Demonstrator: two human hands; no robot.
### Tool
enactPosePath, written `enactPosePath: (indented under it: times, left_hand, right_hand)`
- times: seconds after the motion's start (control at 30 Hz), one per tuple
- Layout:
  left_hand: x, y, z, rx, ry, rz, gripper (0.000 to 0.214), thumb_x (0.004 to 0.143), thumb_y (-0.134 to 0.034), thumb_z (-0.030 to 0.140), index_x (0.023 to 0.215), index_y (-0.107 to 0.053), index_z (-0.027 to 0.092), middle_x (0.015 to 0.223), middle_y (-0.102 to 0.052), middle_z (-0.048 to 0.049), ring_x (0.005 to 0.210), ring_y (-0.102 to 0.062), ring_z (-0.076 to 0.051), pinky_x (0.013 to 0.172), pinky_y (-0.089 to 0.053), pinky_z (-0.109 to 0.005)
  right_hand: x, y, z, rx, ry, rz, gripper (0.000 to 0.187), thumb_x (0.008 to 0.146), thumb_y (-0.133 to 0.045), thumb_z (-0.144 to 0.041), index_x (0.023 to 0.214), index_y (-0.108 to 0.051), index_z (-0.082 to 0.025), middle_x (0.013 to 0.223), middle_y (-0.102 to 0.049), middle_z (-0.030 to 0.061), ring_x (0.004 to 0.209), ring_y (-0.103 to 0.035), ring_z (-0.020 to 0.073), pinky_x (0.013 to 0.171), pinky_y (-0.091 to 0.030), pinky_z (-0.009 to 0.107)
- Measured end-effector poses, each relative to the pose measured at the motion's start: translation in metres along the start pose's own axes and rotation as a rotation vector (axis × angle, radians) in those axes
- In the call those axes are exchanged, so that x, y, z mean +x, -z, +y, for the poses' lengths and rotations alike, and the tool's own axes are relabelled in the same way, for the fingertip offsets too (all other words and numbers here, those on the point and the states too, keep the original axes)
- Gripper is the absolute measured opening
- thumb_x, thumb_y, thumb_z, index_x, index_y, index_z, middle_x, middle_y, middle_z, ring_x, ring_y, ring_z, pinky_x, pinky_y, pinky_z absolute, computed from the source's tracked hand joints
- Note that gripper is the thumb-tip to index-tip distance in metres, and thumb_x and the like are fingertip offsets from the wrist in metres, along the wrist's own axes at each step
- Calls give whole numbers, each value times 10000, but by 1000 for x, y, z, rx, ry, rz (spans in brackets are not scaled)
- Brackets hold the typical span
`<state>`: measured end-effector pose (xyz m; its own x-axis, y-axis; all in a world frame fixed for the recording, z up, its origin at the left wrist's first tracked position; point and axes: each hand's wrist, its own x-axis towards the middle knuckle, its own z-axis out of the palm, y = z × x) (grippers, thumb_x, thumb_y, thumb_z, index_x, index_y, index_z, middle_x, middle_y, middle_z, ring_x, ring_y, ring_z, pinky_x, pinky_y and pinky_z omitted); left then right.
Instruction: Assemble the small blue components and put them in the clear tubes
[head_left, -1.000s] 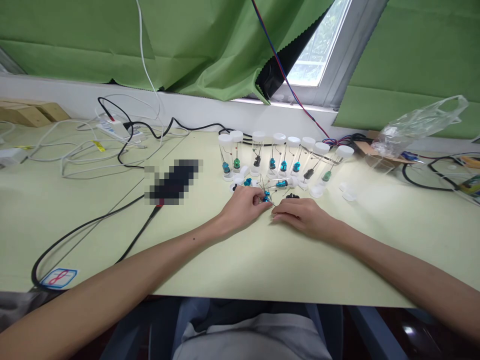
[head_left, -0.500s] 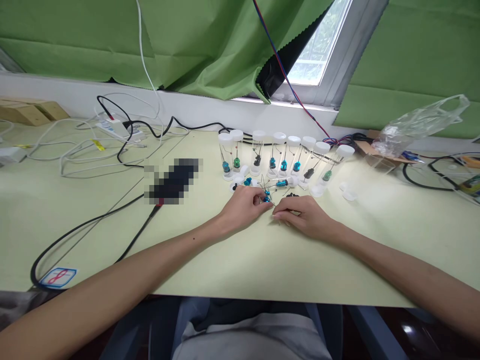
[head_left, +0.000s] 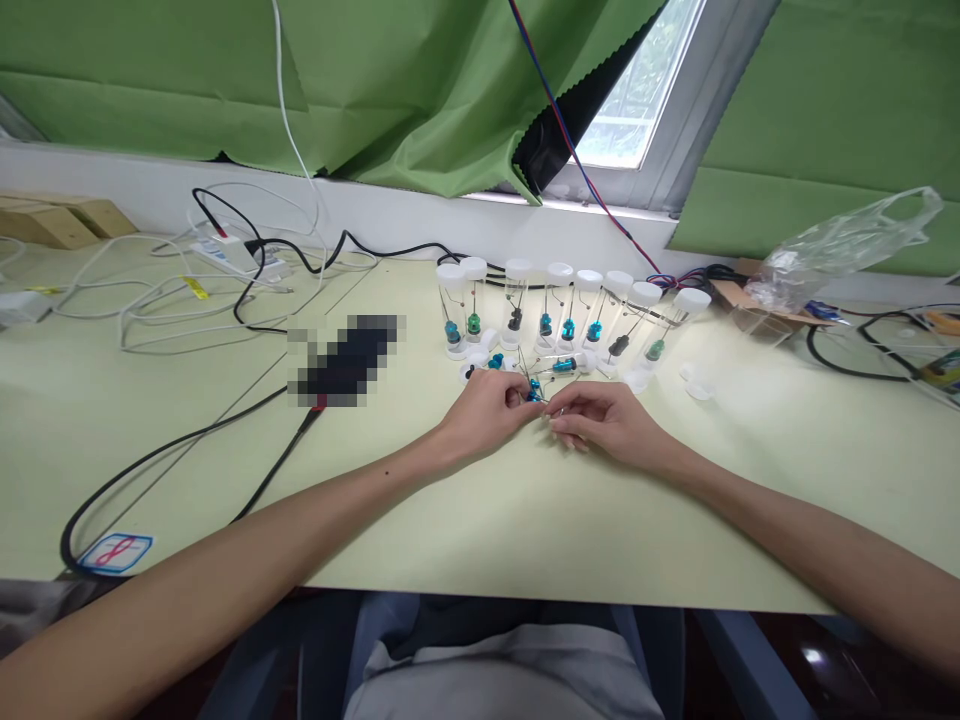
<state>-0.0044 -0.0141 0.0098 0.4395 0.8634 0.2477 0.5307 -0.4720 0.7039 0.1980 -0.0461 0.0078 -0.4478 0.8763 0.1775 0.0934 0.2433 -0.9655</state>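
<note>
Head view: left hand point(head_left: 487, 412) pinches a blue piece point(head_left: 534, 390); right hand point(head_left: 611, 422) curls inward beside it, its grip unclear.

From afar I see a small, shiny blue piece point(head_left: 534, 387), thin wires point(head_left: 523, 364) jutting around it, pinched in the left hand point(head_left: 489, 412)

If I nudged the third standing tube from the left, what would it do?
The tube would probably tip easily, being tall and narrow. Once down, it may roll, since it looks round. It's likely light: it shows mostly clear space around a small black piece.
</note>
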Motion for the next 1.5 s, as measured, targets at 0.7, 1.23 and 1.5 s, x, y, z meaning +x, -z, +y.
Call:
enactPosePath:
  times: [0.7, 1.23, 1.5]
  left_hand:
    - [0, 0, 3, 30, -13, 4, 305, 798, -620, 313, 552, -506, 173, 505, -454, 41, 521, -369, -105, 516, -270, -276]
    - [-1, 0, 5, 30, -5, 9, 324, 815, -640, 310, 552, -511, 171, 516, -472, 39, 527, -386, -107, 517, -263, -276]
    - [-1, -1, 4, 22, -7, 37, 381, 813, -662, 368, 544, -473, 175, 523, -457, 38, 541, -369, -109, 522, -265, -274]
  right_hand:
    - [-1, -3, -4, -90, -9, 37, 280, 912, -649, -427, 807, -689, -171, 648, -639, 8, 496, -528, 93, 436, -391, 221]
    - [-2, -4, -8, -170, 28, 31, 363, 963, -565, -444, 744, -648, -168, 633, -640, 10, 472, -508, 84, 450, -396, 222]
    - [0, -1, -8, -259, 84, 71, 338, 986, -530, -401, 771, -651, -169, 642, -637, 5, 487, -517, 90, 486, -416, 230]
